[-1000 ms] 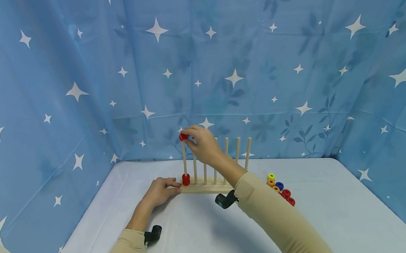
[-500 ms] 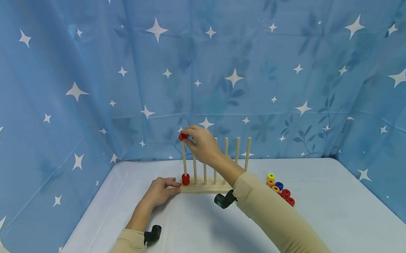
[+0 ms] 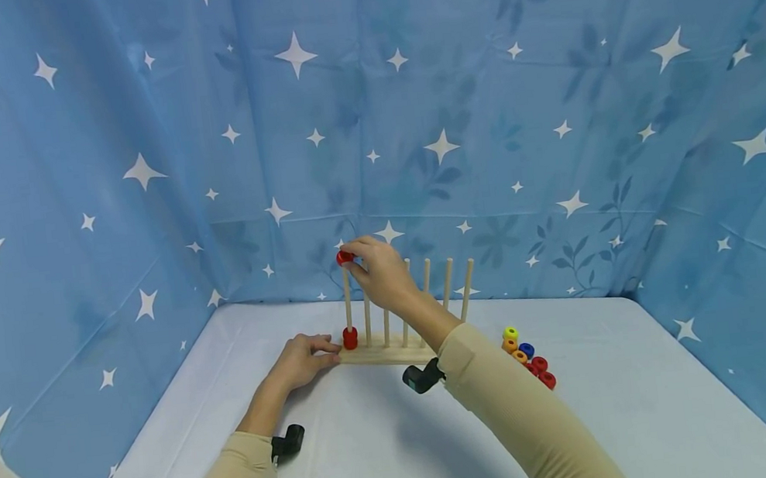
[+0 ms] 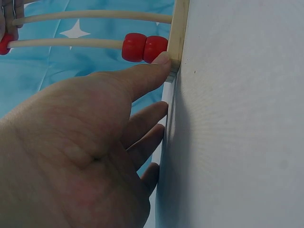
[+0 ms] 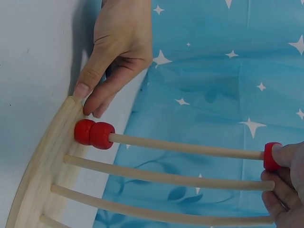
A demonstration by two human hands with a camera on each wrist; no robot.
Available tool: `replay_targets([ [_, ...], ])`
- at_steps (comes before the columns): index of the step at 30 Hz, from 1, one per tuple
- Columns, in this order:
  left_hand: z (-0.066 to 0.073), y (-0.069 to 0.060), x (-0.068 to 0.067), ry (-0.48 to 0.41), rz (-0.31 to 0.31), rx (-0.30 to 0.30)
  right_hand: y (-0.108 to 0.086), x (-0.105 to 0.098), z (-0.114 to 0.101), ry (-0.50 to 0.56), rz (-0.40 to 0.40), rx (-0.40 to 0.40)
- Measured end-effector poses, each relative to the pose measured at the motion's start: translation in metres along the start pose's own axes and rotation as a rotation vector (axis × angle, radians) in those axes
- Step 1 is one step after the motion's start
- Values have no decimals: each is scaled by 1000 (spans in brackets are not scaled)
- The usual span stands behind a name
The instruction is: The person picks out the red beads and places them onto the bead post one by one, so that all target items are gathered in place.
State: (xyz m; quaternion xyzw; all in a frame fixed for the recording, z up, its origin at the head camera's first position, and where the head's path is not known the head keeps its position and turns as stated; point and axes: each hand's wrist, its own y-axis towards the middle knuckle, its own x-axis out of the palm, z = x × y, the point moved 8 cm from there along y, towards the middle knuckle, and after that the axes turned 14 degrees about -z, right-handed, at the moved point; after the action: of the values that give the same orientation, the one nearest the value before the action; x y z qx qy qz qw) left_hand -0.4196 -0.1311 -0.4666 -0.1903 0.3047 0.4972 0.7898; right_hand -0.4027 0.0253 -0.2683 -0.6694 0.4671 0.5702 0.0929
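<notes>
A wooden base [image 3: 384,355] carries a row of upright pegs. Two red beads [image 5: 95,133] sit stacked at the bottom of the leftmost peg [image 3: 348,301]. At that peg's top, my right hand [image 3: 384,274] pinches another red bead [image 5: 271,156] between thumb and fingers; its fingertips also lie by the end of the neighbouring peg [image 5: 171,177]. My left hand [image 3: 301,363] touches the base's left end, thumb on its near edge by the beads, the other fingers extended along the table in the left wrist view [image 4: 95,128].
Right of the base lies a group of loose beads: yellow [image 3: 510,333], blue [image 3: 527,350], orange [image 3: 510,345] and several red [image 3: 547,380]. A blue star-patterned curtain [image 3: 370,116] hangs behind the white table [image 3: 624,400]. Each wrist wears a black camera.
</notes>
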Motion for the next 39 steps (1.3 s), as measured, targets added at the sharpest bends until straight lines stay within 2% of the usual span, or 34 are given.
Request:
replay_targets([
  [14, 0, 1, 0, 5, -3, 1, 1, 4, 2, -20, -28, 26],
  [21, 0, 1, 0, 0, -4, 7, -1, 4, 3, -16, -24, 9],
  [26, -1, 1, 0, 1, -3, 0, -4, -2, 4, 19, 14, -9],
  [35, -1, 1, 0, -2, -4, -15, -20, -25, 3, 55, 171, -81],
  [39, -1, 1, 0, 5, -6, -19, -28, -33, 2, 72, 213, -100],
])
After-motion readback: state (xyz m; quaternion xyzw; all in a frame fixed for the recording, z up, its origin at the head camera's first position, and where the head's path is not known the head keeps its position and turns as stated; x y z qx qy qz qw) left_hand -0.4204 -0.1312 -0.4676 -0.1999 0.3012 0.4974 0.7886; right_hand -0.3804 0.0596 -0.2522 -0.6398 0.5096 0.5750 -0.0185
